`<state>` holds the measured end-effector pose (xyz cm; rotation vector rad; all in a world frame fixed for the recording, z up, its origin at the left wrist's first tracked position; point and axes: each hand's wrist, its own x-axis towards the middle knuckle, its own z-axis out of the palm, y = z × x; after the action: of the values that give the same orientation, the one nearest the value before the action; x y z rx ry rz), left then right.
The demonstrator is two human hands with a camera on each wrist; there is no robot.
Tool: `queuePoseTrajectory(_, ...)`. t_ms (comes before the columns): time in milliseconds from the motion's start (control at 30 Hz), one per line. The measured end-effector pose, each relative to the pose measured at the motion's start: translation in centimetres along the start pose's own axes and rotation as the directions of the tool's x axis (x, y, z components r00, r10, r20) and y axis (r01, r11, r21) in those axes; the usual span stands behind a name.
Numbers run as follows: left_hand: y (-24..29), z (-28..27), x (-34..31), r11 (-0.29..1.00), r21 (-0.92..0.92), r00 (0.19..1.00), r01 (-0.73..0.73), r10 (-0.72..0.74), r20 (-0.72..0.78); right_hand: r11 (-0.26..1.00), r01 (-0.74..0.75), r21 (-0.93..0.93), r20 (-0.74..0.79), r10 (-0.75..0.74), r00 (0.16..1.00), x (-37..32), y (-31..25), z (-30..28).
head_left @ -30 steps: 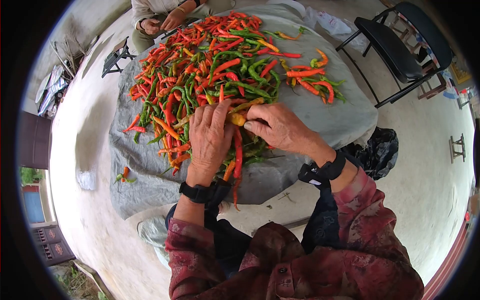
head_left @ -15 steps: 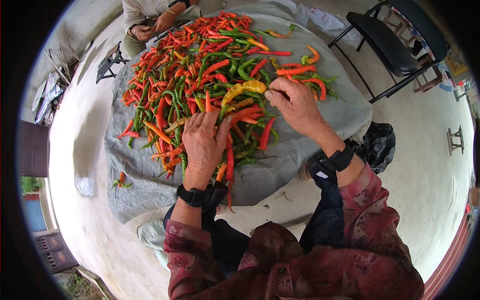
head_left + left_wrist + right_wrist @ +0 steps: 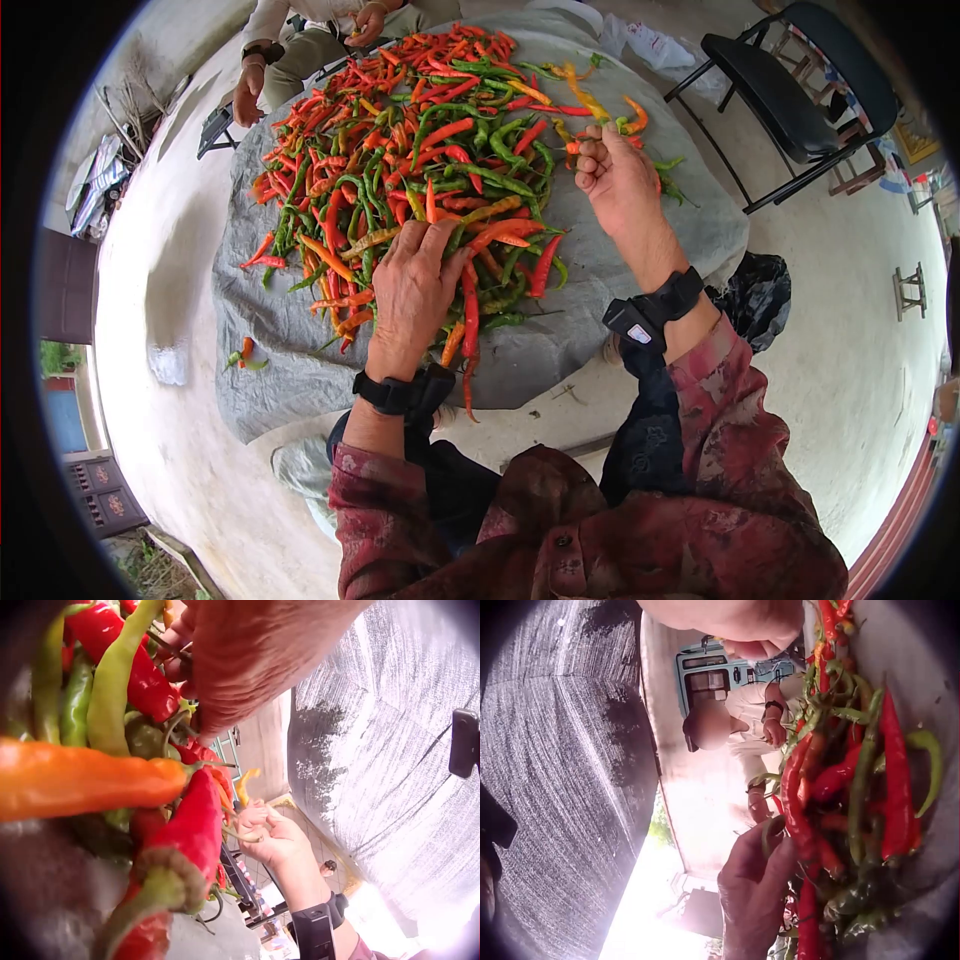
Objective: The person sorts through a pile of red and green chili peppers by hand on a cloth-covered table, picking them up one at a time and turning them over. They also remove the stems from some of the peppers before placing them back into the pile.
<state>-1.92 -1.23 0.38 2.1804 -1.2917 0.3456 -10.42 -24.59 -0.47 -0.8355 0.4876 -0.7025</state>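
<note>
A large heap of red, green and orange chili peppers point(image 3: 400, 150) covers much of a grey cloth point(image 3: 660, 240). My left hand point(image 3: 410, 290) lies over the heap's near side. In the right wrist view its thumb and forefinger close around a green chili pepper point(image 3: 771, 834). My right hand point(image 3: 622, 185) is raised at the heap's right, its fingertips at the lower end of a yellow chili pepper point(image 3: 583, 95). The left wrist view shows the same yellow chili pepper point(image 3: 245, 785) sticking up from the right hand's fingers. A smaller group of peppers point(image 3: 672, 178) lies partly behind that hand.
Across the heap sits another person, one hand point(image 3: 248, 95) hanging by the cloth's far left edge. A black folding chair point(image 3: 775, 95) stands at the right, with a black plastic bag point(image 3: 757, 300) nearer. Two short pepper pieces point(image 3: 245, 352) lie apart on the cloth's left.
My right hand has carried the yellow pepper from beside my left hand rightward and away, over the smaller group. My left hand stays at the heap. The other person's hands have moved apart.
</note>
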Motion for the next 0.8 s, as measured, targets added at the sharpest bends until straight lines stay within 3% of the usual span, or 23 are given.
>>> queuePoseTrajectory(67, -0.6, -0.2, -0.1, 0.995, 0.061, 0.995, 0.075, -0.078, 0.064, 0.985, -0.126, 0.115, -0.045, 0.132, 0.99, 0.4, 0.4, 0.0)
queuePoseTrajectory(100, -0.9, -0.3, 0.0, 0.995, 0.061, 0.995, 0.074, -0.077, 0.056, 0.986, -0.121, 0.113, -0.039, 0.126, 0.991, 0.3, 0.5, 0.4)
queuePoseTrajectory(133, -1.2, -0.4, -0.1, 0.993, 0.097, 0.995, 0.07, -0.076, 0.062, 0.984, -0.069, -0.165, 0.045, 0.078, 0.996, 0.2, 0.9, 0.8)
queuePoseTrajectory(167, -1.3, -0.5, -0.2, 0.989, 0.132, 0.995, 0.065, -0.075, 0.071, 0.905, 0.01, -0.425, 0.135, 0.052, 0.989, 0.2, 1.3, 1.3)
queuePoseTrajectory(200, -1.5, -0.6, -0.3, 0.989, 0.13, 0.995, 0.063, -0.073, 0.067, 0.904, 0.014, -0.427, 0.136, 0.049, 0.989, 0.5, 2.1, 1.3)
queuePoseTrajectory(233, -1.6, -0.8, -0.3, 0.985, 0.15, 0.992, 0.091, -0.103, 0.074, 0.641, 0.325, -0.695, 0.284, -0.17, 0.944, 0.9, 3.1, 1.3)
queuePoseTrajectory(267, -1.7, -1.0, -0.3, 0.979, 0.169, 0.988, 0.118, -0.132, 0.08, 0.224, 0.554, -0.802, 0.485, -0.297, 0.822, 1.3, 3.8, 1.1)
queuePoseTrajectory(300, -1.6, -1.2, -0.3, 0.97, 0.195, 0.983, 0.143, -0.162, 0.083, 0.06, 0.522, -0.851, 0.494, -0.243, 0.835, 1.4, 4.1, 1.2)
queuePoseTrajectory(333, -1.7, -1.3, -0.4, 0.972, 0.191, 0.984, 0.14, -0.157, 0.078, 0.053, 0.523, -0.851, 0.496, -0.248, 0.832, 1.6, 4.5, 1.0)
queuePoseTrajectory(433, -1.8, -1.6, -0.4, 0.969, 0.16, 0.975, 0.188, -0.203, 0.088, -0.008, 0.484, -0.875, 0.484, -0.05, 0.874, 2.1, 5.0, 1.0)
queuePoseTrajectory(467, -1.9, -1.6, -0.5, 0.972, 0.147, 0.977, 0.184, -0.197, 0.081, -0.028, 0.464, -0.886, 0.465, -0.06, 0.884, 2.1, 5.1, 1.1)
queuePoseTrajectory(533, -2.2, -1.6, -0.7, 0.983, 0.141, 0.99, 0.12, -0.129, 0.053, 0.063, 0.393, -0.917, 0.391, -0.041, 0.919, 1.8, 4.7, 1.7)
queuePoseTrajectory(667, -2.2, -1.7, -0.7, 0.977, 0.127, 0.982, 0.17, -0.179, 0.062, 0.108, 0.488, -0.866, 0.465, -0.185, 0.866, 1.1, 4.3, 2.5)
queuePoseTrajectory(733, -2.3, -1.4, -0.8, 0.977, 0.139, 0.984, 0.159, -0.168, 0.057, 0.329, 0.485, -0.81, 0.412, -0.27, 0.87, 0.3, 2.9, 3.4)
queuePoseTrajectory(800, -2.3, -1.4, -0.8, 0.977, 0.154, 0.985, 0.149, -0.16, 0.058, 0.362, 0.514, -0.778, 0.425, -0.299, 0.854, 0.2, 1.7, 2.9)
